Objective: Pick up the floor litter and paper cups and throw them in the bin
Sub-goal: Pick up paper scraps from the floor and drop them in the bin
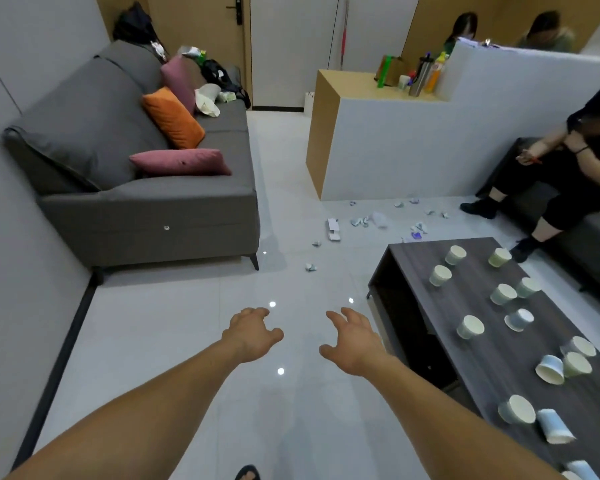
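My left hand [252,336] and my right hand [352,339] are stretched out in front of me over the bare white floor, fingers spread, holding nothing. Several paper cups [470,327] stand or lie tipped on the dark wooden coffee table [413,268] at the right. Floor litter lies ahead: a crumpled scrap [310,267] nearest, a flat white box [333,229], and several crumpled bits [360,221] further back near the partition. No bin shows in this view.
A grey sofa [146,202] with pink and orange cushions fills the left side. A white and wood partition counter [371,147] stands ahead right. A person in black sits on a seat at the right; two more people sit behind the partition. A door is at the back.
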`<state>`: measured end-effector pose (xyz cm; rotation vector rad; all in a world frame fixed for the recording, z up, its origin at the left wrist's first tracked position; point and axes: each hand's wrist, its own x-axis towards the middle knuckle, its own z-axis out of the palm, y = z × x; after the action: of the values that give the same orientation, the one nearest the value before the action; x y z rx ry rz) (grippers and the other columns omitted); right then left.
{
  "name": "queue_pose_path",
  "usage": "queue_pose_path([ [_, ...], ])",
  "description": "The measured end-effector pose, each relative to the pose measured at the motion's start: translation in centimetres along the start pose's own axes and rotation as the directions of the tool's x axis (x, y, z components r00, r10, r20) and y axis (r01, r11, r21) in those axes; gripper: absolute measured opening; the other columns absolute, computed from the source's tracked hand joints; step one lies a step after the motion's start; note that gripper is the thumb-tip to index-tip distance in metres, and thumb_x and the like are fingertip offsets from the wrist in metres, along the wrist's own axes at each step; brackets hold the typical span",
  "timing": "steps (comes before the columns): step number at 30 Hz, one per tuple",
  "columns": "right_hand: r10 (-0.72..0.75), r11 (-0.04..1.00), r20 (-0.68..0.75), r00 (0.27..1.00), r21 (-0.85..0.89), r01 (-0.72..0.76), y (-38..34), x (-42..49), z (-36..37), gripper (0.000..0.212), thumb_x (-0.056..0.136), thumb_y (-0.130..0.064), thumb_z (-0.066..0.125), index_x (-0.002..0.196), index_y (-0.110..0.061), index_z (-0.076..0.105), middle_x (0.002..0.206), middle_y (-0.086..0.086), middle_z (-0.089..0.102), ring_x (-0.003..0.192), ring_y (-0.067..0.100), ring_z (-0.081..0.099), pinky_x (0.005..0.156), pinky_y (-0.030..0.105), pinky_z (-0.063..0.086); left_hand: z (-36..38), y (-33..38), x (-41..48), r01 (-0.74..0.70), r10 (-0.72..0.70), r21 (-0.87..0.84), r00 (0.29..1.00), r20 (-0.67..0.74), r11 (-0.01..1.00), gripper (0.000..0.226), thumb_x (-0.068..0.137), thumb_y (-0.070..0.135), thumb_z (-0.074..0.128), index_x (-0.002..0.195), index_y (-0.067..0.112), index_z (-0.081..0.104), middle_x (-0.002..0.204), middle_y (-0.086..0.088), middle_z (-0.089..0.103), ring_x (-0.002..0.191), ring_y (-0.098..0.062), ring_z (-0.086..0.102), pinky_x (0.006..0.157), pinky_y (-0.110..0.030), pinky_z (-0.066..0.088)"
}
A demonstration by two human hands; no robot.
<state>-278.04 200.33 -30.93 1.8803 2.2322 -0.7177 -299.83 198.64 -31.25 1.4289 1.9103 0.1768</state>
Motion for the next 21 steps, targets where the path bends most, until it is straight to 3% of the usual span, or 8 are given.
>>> queue_pose_path([
  [9, 0.026, 0.998, 0.008, 1.0, 0.051, -0.026, 3.4, 15.2, -6.8, 0.078, 0.09, -0.047, 0.057, 0.154, -0.028, 0.017, 0.161, 0.002, 0.009, 0.148, 0.023, 0.005, 0.116, 0.047, 0.025, -4.9, 7.8, 16.0, -0.027, 0.025, 0.052, 0.999, 0.026, 0.998, 0.067, 0.087, 0.044, 0.053, 0.147, 0.023, 0.032, 0.152, -0.004, 0.03, 0.137, -0.026, 0.03, 0.107, -0.04, 0.036],
  [21, -0.028, 0.997, 0.06, 0.998, 0.069, 0.023, 9.5, 35.8, -17.1, 0.077, 0.089, -0.043, 0.058, 0.153, -0.027, 0.018, 0.161, 0.002, 0.009, 0.147, 0.023, 0.006, 0.114, 0.045, 0.029, -9.8, 18.4, 34.0, 0.056, -0.056, 0.002, 0.998, 0.009, 0.998, 0.067, 0.087, 0.041, 0.055, 0.146, 0.018, 0.034, 0.151, -0.008, 0.031, 0.135, -0.029, 0.036, 0.11, -0.041, 0.035],
])
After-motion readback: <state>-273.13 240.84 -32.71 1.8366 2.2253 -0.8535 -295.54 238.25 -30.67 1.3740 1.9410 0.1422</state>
